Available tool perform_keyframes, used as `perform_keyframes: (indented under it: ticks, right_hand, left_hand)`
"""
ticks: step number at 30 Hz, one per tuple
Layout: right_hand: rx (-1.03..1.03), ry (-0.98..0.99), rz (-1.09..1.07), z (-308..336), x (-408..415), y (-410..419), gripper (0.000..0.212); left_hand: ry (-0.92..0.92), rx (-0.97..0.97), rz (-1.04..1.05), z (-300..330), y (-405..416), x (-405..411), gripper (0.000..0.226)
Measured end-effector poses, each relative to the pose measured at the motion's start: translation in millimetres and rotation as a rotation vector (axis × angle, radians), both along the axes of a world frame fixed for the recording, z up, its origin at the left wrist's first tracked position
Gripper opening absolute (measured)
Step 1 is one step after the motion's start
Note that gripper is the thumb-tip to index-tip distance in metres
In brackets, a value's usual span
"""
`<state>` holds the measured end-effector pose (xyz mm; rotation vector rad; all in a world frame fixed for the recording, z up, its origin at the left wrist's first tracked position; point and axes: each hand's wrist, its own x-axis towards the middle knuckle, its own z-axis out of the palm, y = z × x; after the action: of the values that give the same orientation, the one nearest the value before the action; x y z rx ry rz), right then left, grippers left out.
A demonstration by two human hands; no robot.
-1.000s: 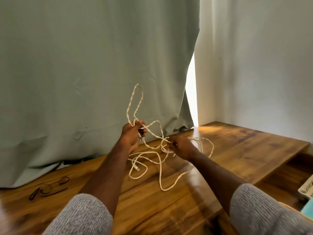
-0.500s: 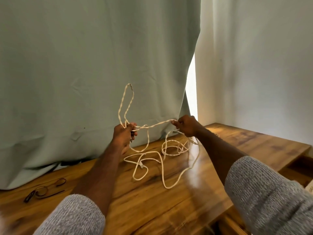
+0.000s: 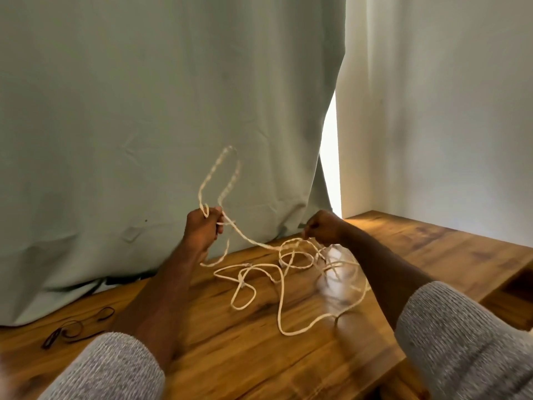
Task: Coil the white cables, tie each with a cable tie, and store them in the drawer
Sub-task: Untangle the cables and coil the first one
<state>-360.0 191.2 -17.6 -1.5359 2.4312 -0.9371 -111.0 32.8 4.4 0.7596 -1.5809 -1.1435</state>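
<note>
Left hand fists a tall loop of the cable — an anchor, likely, for the coil. Right hand pinches a strand low over the table, feeding slack. The rest sprawls tangled on the wood; ties wait far left.

Where the white cable passes inside the closed left hand and right hand is hidden, its raised loop is smeared by motion, the black cable ties are too blurred to count, and both sleeves are cut off below.
</note>
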Motion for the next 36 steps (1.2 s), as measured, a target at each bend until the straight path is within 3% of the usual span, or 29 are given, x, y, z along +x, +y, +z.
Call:
perform_keyframes:
  ticks: [5,7,10,11,12,14,16,19,21,24,26,29,34,36]
  right_hand:
    - [0.386,-0.113,0.086,-7,10,3,0.011]
    - [0.293,-0.132,0.103,-22,9,2,0.008]
    - [-0.115,-0.139,0.090,-38,5,8,0.018]
    - [-0.163,-0.152,0.097,-40,3,12,0.017]
    - [-0.130,-0.167,0.122,-41,2,16,0.012]
    - [0.154,-0.190,0.166,-42,3,22,0.007]
    - [0.348,-0.140,0.131,-48,3,22,0.016]
    - [0.242,0.052,-0.027,-61,0,18,0.038]
    - [0.286,0.110,-0.031,-70,0,16,0.043]
    - [0.362,0.222,-0.009,-88,0,9,0.023]
    - [0.300,0.281,-0.008,-96,0,6,0.011]
    - [0.180,0.298,0.124,-91,-7,4,0.011]
    - [-0.403,-0.132,0.115,-28,-5,8,0.010]
    - [-0.413,-0.240,0.049,-3,-8,9,0.021]
  left_hand:
    - [-0.016,0.081,0.019,-11,2,-9,0.020]
    - [-0.017,0.095,0.018,-13,3,-14,0.020]
    - [-0.059,0.092,0.011,-17,5,-17,0.021]
    - [-0.075,0.091,0.012,-18,4,-18,0.022]
    - [-0.091,0.094,0.014,-19,3,-18,0.022]
    - [-0.110,0.101,0.018,-23,1,-19,0.022]
    - [-0.115,0.110,0.020,-28,-1,-22,0.022]
    - [-0.133,0.119,0.015,-34,0,-27,0.021]
    - [-0.149,0.111,0.009,-35,3,-29,0.020]
    - [-0.177,0.086,0.007,-37,8,-31,0.020]
    - [-0.194,0.080,-0.001,-39,8,-31,0.019]
    - [-0.201,0.075,-0.020,-39,10,-31,0.019]
    - [-0.203,0.026,-0.086,-37,19,-36,0.019]
    - [-0.179,0.014,-0.128,-36,26,-41,0.014]
